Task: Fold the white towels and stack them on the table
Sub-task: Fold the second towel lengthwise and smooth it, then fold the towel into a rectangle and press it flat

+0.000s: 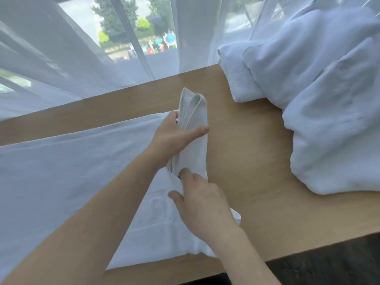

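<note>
On the wooden table (242,153), a white towel (61,171) lies spread flat across the left and centre of the surface, reaching the near edge. Its right-hand edge is gathered into a narrow bunched ridge (194,114) that stands up off the tabletop, with several folded layers visible at the far end.

Left hand (174,136): positioned at the far part of the ridge, fingers curled around the far side and the thumb extended across the near face, clamping the bunched cloth between them.

Right hand (202,202): positioned at the near part of the ridge, back of the hand facing up. The index finger and thumb are curled into the cloth, pinching the gathered layers. Remaining fingers are hidden under the hand.

At the right of the table, a loose pile of white towels (329,112) rests on the surface, well apart from the hands. One rolled hem (234,77) protrudes from the pile toward the table's far edge. No container is in view; all towels lie directly on the tabletop.

Behind the table hangs a sheer white curtain (51,58), with trees and coloured shapes blurred beyond it
</note>
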Motion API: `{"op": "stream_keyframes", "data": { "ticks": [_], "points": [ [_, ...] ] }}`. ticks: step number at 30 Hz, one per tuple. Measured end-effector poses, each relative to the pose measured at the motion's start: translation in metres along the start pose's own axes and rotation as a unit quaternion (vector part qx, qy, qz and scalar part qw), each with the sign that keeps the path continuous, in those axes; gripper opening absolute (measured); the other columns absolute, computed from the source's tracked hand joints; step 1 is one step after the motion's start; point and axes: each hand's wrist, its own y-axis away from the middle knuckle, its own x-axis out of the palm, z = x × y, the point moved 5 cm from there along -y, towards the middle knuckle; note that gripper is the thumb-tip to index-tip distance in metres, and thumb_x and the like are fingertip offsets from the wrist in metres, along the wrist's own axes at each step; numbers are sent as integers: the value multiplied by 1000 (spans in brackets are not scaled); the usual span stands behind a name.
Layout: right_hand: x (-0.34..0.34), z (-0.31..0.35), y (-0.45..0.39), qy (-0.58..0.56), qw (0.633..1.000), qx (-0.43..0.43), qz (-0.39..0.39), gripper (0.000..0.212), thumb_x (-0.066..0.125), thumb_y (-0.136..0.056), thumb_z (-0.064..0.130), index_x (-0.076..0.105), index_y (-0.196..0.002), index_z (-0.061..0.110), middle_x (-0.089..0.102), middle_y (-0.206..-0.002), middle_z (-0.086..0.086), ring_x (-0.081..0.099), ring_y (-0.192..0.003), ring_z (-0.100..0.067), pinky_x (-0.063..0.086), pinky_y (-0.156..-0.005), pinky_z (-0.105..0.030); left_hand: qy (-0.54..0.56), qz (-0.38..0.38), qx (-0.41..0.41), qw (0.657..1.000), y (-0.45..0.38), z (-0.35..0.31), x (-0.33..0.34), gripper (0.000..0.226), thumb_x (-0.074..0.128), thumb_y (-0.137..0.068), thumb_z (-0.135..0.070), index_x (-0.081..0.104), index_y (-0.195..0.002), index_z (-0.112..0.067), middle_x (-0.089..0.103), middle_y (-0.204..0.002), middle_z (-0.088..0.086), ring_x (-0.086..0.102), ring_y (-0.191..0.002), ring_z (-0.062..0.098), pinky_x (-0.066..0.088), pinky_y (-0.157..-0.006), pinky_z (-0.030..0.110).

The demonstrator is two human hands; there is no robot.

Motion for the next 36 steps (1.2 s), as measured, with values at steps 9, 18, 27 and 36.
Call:
{"op": "stream_keyframes", "data": {
  "ticks": [9,18,27,36],
  "points": [
    [16,51,11,119,983,-5,140,33,45,-101,51,36,-97,20,38,-76,4,37,-64,-16,22,-51,-27,114,-173,-28,978,31,77,-101,32,85,-73,-39,74,-96,-20,77,-90,-2,74,-86,18,60,-84,49],
    [97,173,11,-49,991,-65,106,58,37,-95,70,32,-69,18,34,-58,3,31,-51,-14,25,-51,-28,204,-177,64,961,71,106,-217,10,78,-87,-28,72,-92,-23,76,-83,-10,73,-79,9,60,-71,27],
    [181,342,-11,-105,987,-92,82,51,33,-103,58,32,-69,19,38,-60,5,34,-53,-13,27,-50,-28,206,-171,121,956,102,161,-385,8,61,-100,-26,68,-103,-22,75,-92,-10,73,-85,6,59,-76,26],
    [308,397,-69,-38,996,-28,78,11,40,-105,24,35,-102,14,58,-98,-9,49,-83,-31,32,-68,-36,176,-138,34,974,48,266,-448,30,55,-104,-29,61,-129,-14,68,-103,-10,68,-96,5,54,-67,13]
  ]
}}
